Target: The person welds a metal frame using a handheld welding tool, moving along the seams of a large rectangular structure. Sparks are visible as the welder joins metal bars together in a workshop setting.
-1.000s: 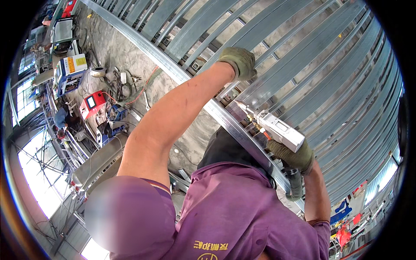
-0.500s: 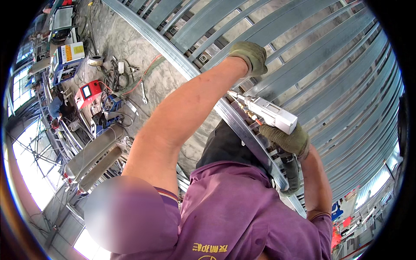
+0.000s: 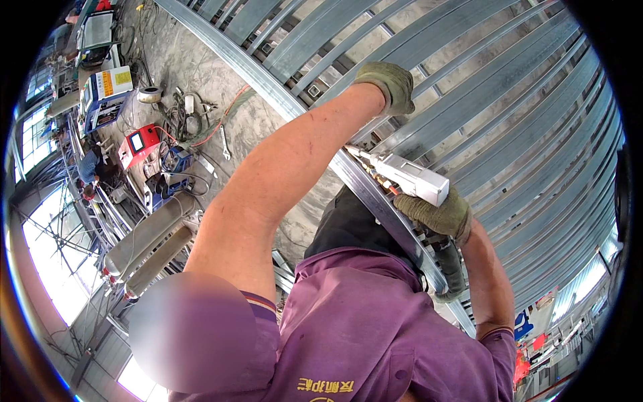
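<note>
My left hand (image 3: 390, 88), in an olive work glove, is closed over the grey metal slats (image 3: 442, 57) of a large panel. What its curled fingers grip, if anything, is hidden beneath it. My gloved right hand (image 3: 439, 216) wraps round a white, boxy handheld welding gun (image 3: 416, 181). The gun's narrow nozzle (image 3: 357, 153) points up and left, its tip close to the panel's shiny edge rail (image 3: 365, 184); whether it touches cannot be told. My left forearm crosses above the rail.
On the floor to the left are a red box-shaped machine (image 3: 138, 145), a blue-and-white machine (image 3: 106, 99), a wrench (image 3: 225, 143), tangled cables and two long grey cylinders (image 3: 151, 234). A person (image 3: 89, 167) is at the far left. Slats stretch away to the right.
My right hand and the welding gun have shifted slightly left, bringing the nozzle nearer the edge rail. My left hand has stayed in nearly the same place.
</note>
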A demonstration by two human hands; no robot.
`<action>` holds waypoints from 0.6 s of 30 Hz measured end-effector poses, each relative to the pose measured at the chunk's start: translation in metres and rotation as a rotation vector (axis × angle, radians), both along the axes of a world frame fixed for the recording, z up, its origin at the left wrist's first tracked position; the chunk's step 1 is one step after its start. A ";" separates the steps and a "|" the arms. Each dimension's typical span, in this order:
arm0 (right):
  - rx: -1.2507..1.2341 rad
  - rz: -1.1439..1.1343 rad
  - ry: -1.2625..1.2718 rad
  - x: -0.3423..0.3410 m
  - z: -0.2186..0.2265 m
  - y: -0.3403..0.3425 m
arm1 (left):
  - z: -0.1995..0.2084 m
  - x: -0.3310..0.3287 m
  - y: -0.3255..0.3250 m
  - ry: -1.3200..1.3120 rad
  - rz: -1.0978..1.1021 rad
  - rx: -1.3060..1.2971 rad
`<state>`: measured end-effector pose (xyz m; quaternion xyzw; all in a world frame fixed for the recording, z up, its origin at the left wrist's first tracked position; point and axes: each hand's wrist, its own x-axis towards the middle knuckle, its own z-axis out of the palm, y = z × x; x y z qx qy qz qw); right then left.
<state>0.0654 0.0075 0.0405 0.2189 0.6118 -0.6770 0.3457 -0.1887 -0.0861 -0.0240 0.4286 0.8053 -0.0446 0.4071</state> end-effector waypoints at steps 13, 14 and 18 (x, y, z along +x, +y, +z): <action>0.012 0.056 0.073 -0.001 0.001 0.005 | 0.012 0.002 0.004 -0.012 0.009 -0.040; 0.018 0.059 0.067 -0.001 0.000 0.005 | 0.015 0.000 0.006 -0.035 0.015 -0.073; 0.047 0.065 0.064 0.000 -0.002 0.003 | 0.012 0.000 0.007 -0.031 -0.005 -0.088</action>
